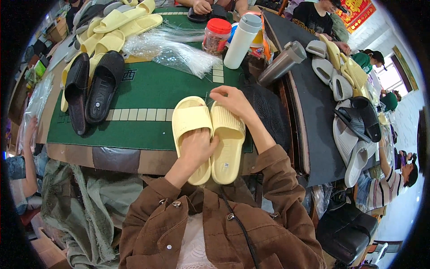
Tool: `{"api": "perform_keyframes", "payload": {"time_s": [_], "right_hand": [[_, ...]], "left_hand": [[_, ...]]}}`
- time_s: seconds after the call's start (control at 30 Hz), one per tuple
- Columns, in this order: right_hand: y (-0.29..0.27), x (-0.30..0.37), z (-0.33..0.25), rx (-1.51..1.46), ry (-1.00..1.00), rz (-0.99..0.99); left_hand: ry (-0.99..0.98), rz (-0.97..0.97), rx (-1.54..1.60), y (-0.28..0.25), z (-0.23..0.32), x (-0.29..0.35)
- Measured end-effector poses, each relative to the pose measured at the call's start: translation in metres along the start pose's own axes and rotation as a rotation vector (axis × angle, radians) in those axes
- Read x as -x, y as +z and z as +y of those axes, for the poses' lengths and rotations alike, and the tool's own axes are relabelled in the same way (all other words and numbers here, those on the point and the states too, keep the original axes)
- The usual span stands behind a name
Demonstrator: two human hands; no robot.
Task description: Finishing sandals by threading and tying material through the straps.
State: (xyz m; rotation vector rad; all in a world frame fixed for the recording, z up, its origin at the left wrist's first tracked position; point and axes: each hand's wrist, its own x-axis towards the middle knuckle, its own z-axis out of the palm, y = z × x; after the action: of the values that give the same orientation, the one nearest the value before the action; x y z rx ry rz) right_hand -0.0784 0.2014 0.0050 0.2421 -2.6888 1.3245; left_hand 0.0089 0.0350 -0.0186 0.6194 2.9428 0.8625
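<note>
A pair of pale yellow slide slippers lies side by side at the table's near edge, toes pointing away. My left hand has its fingers under the strap of the left slipper, gripping it, with the thumb at the inner edge of the right slipper. The fingertips under the strap are hidden. Over the right slipper's toe, my right hand is closed in a pinch. A thin strand shows by its fingertips, near the gap between the toes. Beyond lies a bundle of clear plastic strands.
Black slippers and a pile of yellow slippers lie on the green mat. A red-lidded jar, white bottle and steel tumbler stand ahead. More slippers cover the dark table at right. Other people work around.
</note>
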Motion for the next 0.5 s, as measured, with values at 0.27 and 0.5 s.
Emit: {"api": "perform_keyframes", "payload": {"time_s": [0.27, 0.5], "right_hand": [[0.0065, -0.0061, -0.0088, -0.118, 0.159, -0.1], [0.0105, -0.007, -0.0098, -0.261, 0.222, -0.138]], "left_hand": [[-0.034, -0.095, 0.027, -0.0032, 0.0012, -0.001], [-0.001, -0.014, 0.018, -0.0009, 0.0006, -0.001]]}}
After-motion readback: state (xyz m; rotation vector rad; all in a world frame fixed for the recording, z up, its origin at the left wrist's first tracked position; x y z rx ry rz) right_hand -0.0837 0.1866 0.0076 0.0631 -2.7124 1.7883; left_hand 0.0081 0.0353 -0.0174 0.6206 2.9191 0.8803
